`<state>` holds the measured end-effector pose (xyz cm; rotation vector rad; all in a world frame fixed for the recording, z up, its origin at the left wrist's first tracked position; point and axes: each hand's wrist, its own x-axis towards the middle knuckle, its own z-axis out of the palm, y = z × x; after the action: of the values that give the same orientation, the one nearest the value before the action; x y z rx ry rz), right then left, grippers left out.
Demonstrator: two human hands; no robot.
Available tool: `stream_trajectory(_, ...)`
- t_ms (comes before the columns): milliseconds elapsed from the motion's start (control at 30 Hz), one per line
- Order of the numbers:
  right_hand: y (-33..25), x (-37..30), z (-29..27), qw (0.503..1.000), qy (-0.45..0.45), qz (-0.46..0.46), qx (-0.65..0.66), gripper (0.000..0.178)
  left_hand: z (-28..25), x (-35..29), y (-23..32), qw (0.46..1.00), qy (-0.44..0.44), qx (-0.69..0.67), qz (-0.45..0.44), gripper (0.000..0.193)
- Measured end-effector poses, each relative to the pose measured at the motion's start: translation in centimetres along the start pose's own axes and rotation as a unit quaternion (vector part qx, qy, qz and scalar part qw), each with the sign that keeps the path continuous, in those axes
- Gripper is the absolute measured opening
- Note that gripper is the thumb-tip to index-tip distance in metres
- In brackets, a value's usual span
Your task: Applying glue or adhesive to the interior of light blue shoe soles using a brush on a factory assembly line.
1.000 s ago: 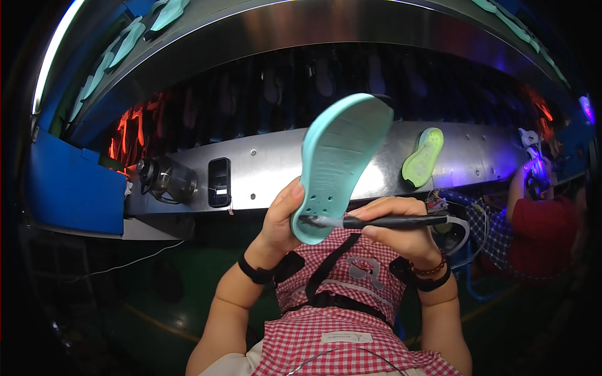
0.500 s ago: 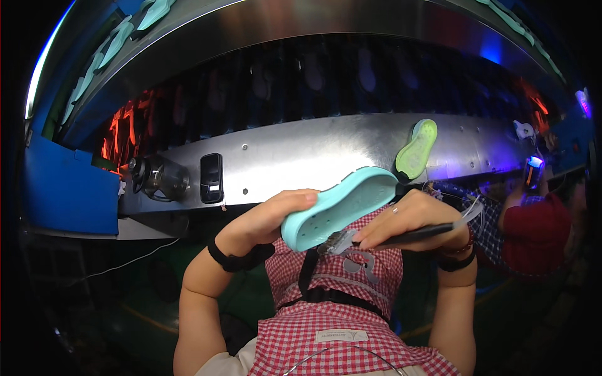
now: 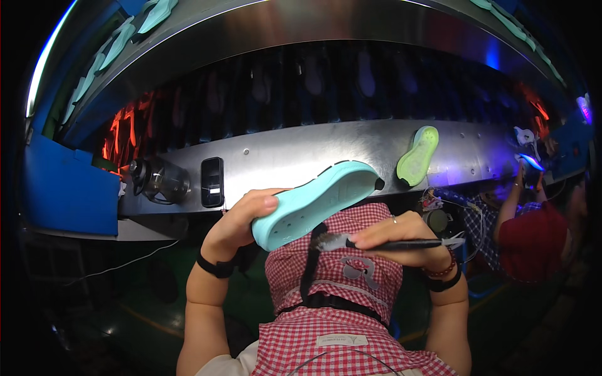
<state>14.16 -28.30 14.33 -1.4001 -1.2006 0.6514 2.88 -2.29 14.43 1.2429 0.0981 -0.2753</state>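
Note:
A light-blue shoe sole (image 3: 316, 203) is tilted in front of my chest, its hollow inner side with small holes facing me. My left hand (image 3: 244, 216) grips its heel or toe end at the left, thumb on the rim. Fingers closed, my right hand (image 3: 401, 237) holds a brush (image 3: 337, 242) with a black handle and a pale, wet-looking head. The bristles point left, just below the sole and apart from it. On the metal bench beyond lies a yellow-green sole (image 3: 419, 156).
A glass jug (image 3: 164, 180) with a black lid and a black phone-like object (image 3: 212, 182) stand at the left of the metal bench (image 3: 288, 144). Dark slots with soles run behind it. Another person (image 3: 530, 241) in red works at the right.
My left hand has moved the blue sole left and slightly tilted it. The brush has come out of the sole and is now apart from it, with my right hand slightly lower.

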Motion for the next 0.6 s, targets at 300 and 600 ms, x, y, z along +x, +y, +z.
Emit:
stream_trajectory(300, 1.2, 2.0, 2.0, 0.97, 0.17, 0.162, 0.065, 0.018, 1.9, 4.7, -7.1, 0.902, 0.042, -0.428, 0.035, 0.086)
stream_trajectory(600, 1.4, 0.6, 4.0, 0.995, 0.028, -0.029, -0.091, 0.017, 1.5, 4.8, -7.2, 0.876, 0.19, -0.421, 0.14, 0.082)
